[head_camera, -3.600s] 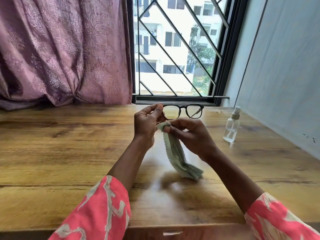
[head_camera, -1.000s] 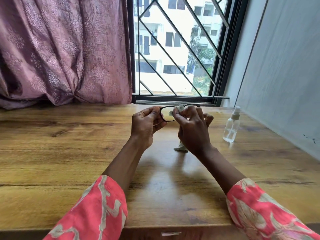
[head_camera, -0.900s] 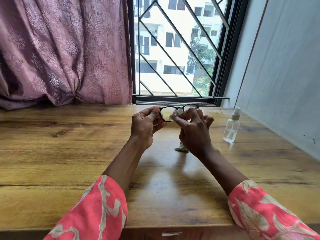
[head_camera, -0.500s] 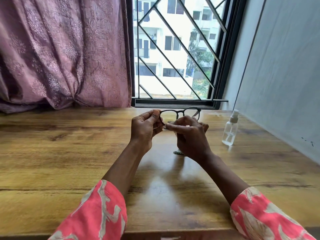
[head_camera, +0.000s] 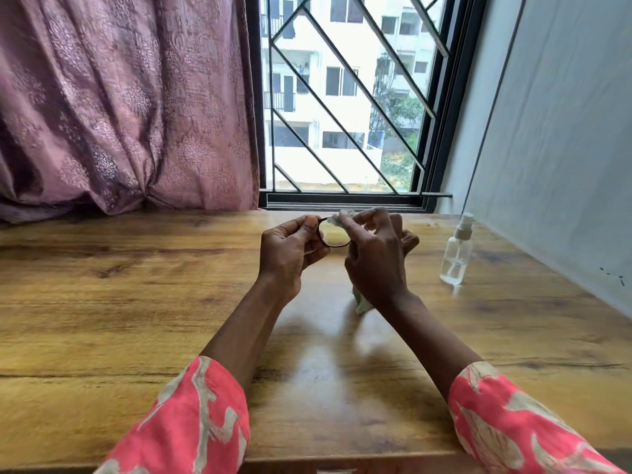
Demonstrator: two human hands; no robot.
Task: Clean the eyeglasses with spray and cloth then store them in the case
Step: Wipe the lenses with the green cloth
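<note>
Black-rimmed eyeglasses [head_camera: 333,238] are up off the wooden worktop [head_camera: 136,302], held near the window edge betw. both hands. Left hand [head_camera: 289,249] pinches the frame's left end w/ thumb and fingers. Right hand [head_camera: 374,258] grips the pale green cloth [head_camera: 345,214] and presses it on the right lens area; a cloth corner hangs below the wrist. Spray bottle [head_camera: 456,251] stands apart to the right, upright, cap on. Progress est.: spraying prob. done, wiping underway, storing not yet begun. No case in view anywhere. Right lens and bridge are hidden behind the right hand, so can't tell how clean the lenses are. Most of the cloth is covered too.
</note>
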